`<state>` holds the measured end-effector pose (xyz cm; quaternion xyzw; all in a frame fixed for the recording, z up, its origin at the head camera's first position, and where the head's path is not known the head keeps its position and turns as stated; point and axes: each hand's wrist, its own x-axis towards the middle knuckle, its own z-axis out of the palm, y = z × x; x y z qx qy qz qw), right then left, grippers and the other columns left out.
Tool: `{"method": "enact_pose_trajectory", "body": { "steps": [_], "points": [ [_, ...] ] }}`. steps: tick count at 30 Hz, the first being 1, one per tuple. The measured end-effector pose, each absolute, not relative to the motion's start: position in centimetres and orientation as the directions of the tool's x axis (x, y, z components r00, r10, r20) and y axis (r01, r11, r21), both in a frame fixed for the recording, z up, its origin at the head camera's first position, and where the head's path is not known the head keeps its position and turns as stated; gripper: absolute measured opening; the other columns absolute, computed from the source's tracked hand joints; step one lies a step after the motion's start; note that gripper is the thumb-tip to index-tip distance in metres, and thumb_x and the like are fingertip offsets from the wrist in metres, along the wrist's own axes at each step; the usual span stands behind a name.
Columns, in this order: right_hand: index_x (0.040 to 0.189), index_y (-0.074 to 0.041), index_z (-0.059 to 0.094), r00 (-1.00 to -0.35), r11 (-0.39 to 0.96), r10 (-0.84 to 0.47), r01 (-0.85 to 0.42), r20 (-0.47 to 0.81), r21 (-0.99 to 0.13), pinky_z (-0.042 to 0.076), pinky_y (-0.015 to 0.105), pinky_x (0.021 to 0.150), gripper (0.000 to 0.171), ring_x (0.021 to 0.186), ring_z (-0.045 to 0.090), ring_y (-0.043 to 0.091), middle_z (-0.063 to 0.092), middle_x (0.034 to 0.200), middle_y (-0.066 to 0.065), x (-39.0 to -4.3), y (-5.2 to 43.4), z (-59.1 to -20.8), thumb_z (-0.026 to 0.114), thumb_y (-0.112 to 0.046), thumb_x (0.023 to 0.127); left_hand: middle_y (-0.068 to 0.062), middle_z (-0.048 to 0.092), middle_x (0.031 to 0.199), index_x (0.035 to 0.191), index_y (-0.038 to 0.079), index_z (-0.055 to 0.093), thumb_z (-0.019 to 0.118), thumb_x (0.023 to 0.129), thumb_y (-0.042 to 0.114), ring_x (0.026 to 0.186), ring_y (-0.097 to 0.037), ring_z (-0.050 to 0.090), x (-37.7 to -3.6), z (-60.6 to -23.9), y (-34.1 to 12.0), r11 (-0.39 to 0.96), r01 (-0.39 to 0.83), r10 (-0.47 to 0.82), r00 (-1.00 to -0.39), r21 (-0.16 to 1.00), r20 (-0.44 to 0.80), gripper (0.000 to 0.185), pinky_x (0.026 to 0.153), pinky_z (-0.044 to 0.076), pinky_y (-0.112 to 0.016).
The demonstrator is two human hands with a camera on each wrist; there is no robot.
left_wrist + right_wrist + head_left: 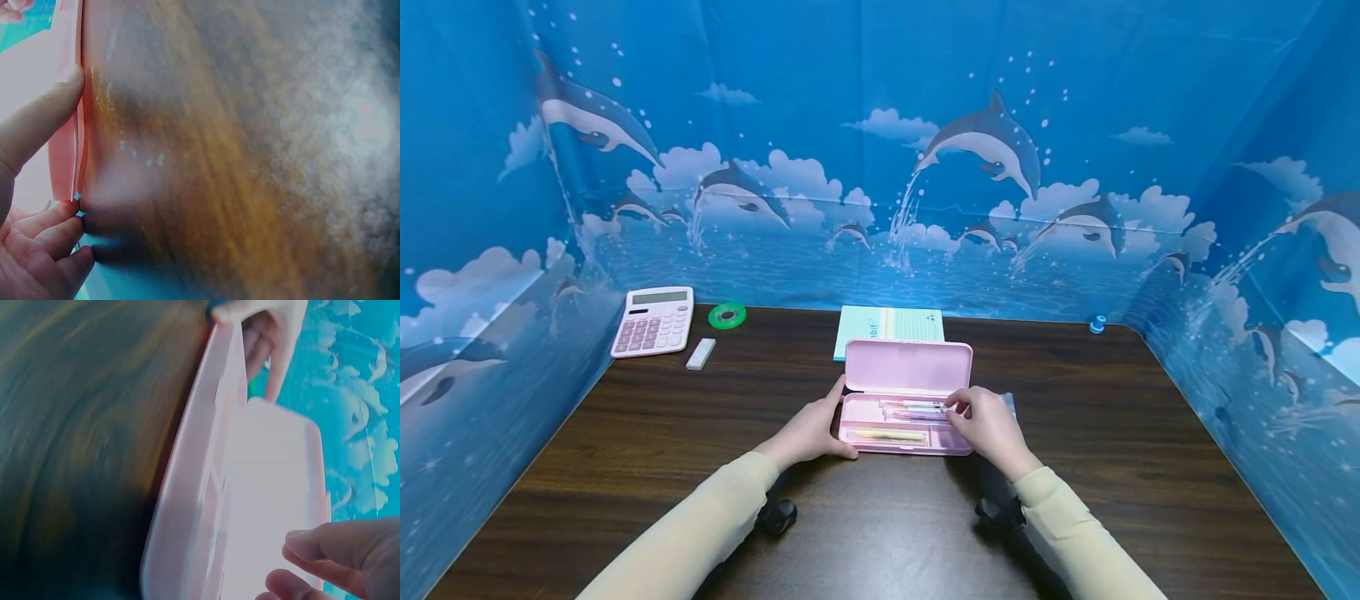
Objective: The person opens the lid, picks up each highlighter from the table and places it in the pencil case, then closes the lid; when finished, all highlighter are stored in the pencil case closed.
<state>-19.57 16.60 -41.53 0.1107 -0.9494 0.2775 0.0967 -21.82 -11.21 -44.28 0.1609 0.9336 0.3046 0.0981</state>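
A pink pencil case point(904, 367) lies open at the middle of the dark wooden table point(700, 433), its lid standing up at the back. Several pens point(917, 407) lie in its back compartment and a yellow highlighter point(887, 434) in the front one. My left hand point(840, 421) grips the case's left end, thumb on the end wall and fingers curled at the front corner. In the left wrist view the thumb point(40, 115) presses the pink edge point(65, 162). My right hand point(955, 408) curls its fingertips onto the right end of a pen. The right wrist view shows the case point(262, 487) and blurred fingers point(340, 550).
Behind the case lies a teal notebook point(889, 323). At the back left sit a pink calculator point(652, 320), a green tape roll point(727, 316) and a white eraser point(701, 353). A small blue object point(1097, 324) is at the back right. Blue dolphin-print walls enclose three sides.
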Motion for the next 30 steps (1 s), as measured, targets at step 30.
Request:
{"method": "enact_pose_trajectory", "body": {
  "steps": [30],
  "points": [
    [0.093,-0.001,0.069,-0.999,0.873,-0.029,-0.047,0.043,-0.486,0.046,0.031,0.060,0.018,0.064,0.051,0.017,0.062,0.074,0.005,-19.3,26.0,-43.7,0.072,-0.015,0.082,-0.018,0.044,0.143,0.152,0.003,0.006,0.088,0.065,0.033,0.126,-0.032,0.047,-21.8,-44.4,-11.2,0.763,0.246,0.361,-0.929,0.598,-0.078,0.123,0.103,0.038,-0.046]
  ]
}}
